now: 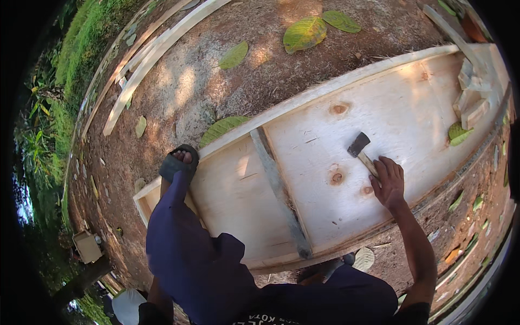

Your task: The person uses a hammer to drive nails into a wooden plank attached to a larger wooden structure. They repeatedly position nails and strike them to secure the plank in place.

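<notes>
My right hand (389,184) is over the short wooden handle of a hatchet (359,145), with thumb and fingers on either side of it. The hatchet's dark head points away from me, above the pale plywood. Under it spreads a long, shallow wooden panel (309,168) with raised edge strips and a greyish crosspiece (279,189). Of my left arm only a stretch of forearm (160,295) shows at the lower left; my thigh hides the hand. My left foot, in a dark sandal (181,161), rests on the panel's far edge strip.
Wood offcuts (472,103) lie at the panel's right end, beside a green leaf (459,133). Long boards (157,51) rest on the soil at the upper left. Large leaves (305,34) are scattered about. A cardboard box (86,246) stands at the left.
</notes>
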`<action>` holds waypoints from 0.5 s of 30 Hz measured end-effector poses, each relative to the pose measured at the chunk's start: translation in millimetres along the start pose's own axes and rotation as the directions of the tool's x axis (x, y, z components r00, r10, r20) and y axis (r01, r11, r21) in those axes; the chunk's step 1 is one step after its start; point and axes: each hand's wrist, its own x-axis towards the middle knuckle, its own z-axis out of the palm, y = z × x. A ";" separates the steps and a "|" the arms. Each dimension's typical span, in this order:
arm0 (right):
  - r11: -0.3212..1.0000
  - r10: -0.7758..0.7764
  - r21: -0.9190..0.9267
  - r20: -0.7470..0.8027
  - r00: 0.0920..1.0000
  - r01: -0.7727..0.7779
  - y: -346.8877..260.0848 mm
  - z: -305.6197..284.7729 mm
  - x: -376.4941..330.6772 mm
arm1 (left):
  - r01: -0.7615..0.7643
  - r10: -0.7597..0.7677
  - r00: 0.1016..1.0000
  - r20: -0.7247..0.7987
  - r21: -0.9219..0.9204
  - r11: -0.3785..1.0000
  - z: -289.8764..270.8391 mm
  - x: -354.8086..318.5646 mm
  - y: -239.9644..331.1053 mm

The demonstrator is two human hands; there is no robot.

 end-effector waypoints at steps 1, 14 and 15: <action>1.000 -0.022 -0.010 0.001 1.000 0.022 4.0 6.1 -6.0 | 0.009 -0.008 0.999 -0.031 0.016 1.000 5.6 -1.7 14.9; 0.979 -0.176 -0.130 -0.163 0.971 0.156 31.2 9.4 -31.9 | -0.147 -0.064 0.500 -0.864 -0.158 0.976 22.8 -93.8 -17.7; 0.983 -0.173 -0.097 -0.158 0.972 0.159 24.8 11.1 -34.1 | -0.104 -0.098 0.512 -0.853 -0.175 0.979 13.1 -131.1 -31.8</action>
